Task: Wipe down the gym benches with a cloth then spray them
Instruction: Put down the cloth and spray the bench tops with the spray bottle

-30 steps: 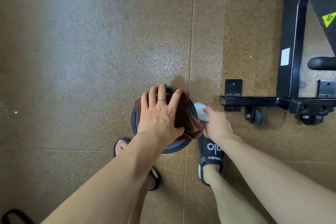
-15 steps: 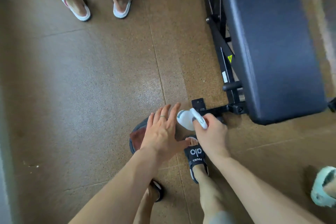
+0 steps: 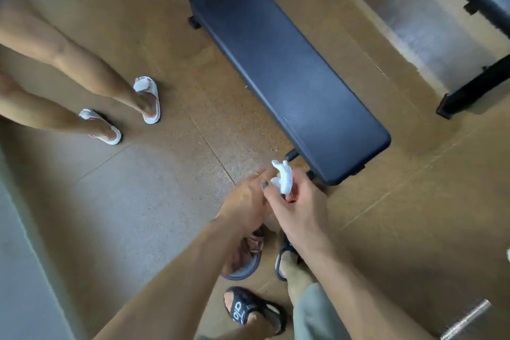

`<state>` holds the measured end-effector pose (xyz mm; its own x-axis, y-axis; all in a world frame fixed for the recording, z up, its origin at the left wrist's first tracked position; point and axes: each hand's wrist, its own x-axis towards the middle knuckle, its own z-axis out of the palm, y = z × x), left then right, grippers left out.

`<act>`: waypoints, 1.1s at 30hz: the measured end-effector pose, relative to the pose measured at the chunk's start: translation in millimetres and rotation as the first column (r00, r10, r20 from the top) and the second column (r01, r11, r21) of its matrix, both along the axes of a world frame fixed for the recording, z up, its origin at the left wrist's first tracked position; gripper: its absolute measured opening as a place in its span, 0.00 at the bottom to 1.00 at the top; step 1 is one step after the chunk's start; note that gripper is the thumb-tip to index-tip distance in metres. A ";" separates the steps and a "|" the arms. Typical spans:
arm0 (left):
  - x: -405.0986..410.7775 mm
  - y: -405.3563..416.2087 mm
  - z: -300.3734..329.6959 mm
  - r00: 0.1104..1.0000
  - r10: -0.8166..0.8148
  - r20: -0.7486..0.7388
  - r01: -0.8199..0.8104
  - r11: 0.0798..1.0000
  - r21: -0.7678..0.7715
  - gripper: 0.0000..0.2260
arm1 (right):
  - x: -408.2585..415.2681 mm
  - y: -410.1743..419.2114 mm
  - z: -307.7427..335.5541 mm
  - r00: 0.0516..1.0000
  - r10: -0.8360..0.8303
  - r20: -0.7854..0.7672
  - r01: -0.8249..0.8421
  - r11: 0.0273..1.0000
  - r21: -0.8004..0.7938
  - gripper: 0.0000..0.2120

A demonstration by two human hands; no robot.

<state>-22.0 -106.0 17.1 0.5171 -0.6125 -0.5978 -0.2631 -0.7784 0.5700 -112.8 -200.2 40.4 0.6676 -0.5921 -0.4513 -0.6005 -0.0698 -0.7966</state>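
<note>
Right hand wrapped around white spray bottle, nozzle aimed up-left, just off near end of dark bench. Left hand alongside, touching the right, fingers fairly straight; grip on anything unclear. Brown cloth below on round weight plate, on floor.
</note>
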 end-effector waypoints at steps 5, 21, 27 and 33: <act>-10.0 -46.1 17.4 0.987 -0.094 -0.130 0.089 0.995 -0.043 0.22 | 4.4 -46.4 1.8 0.997 -0.032 0.072 0.022 0.991 0.134 0.25; 69.3 -109.2 -63.4 0.930 -0.289 -0.227 0.261 0.954 -0.146 0.08 | 63.1 -71.1 -63.5 0.904 -0.425 -0.053 0.428 0.891 0.152 0.22; 119.0 -125.8 -102.3 0.814 -0.458 -0.358 0.459 0.884 -0.085 0.24 | 90.7 -66.2 -105.5 0.838 -0.538 -0.091 0.545 0.833 0.096 0.17; 175.8 -159.4 -141.8 0.678 -0.730 -0.087 0.734 0.666 0.133 0.45 | 77.9 -79.7 -161.5 0.560 -0.802 -0.208 0.825 0.562 0.057 0.10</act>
